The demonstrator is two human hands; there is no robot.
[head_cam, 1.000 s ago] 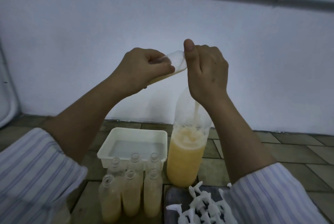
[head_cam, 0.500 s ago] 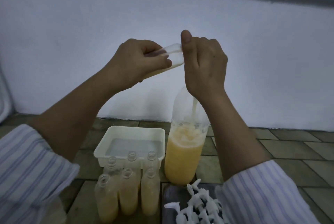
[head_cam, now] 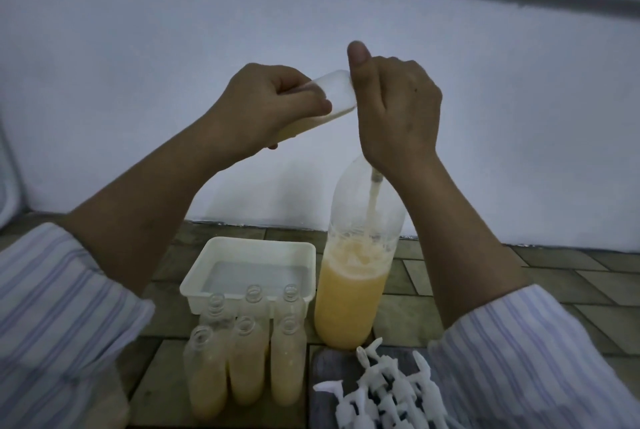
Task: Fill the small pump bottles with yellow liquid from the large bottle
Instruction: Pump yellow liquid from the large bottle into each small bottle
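The left hand (head_cam: 273, 106) grips a small bottle (head_cam: 332, 96), held tilted and raised, its mouth at the right hand (head_cam: 394, 110). The right hand's fingers are curled at that mouth with the thumb raised; what they hold cannot be told. A yellow stream falls inside the large bottle (head_cam: 353, 290), which stands on the worktop (head_cam: 467, 293) beside a white tray (head_cam: 249, 252). Judged step: liquid transfer in progress. Next move: level the small bottle and set it among the open pump bottles (head_cam: 246, 359), near the pump heads (head_cam: 384, 390).

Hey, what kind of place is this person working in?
Probably an informal home or backyard workspace, not a factory: open small bottles, a large bottle and a white tub stand low on brick-like paving against a plain white wall.
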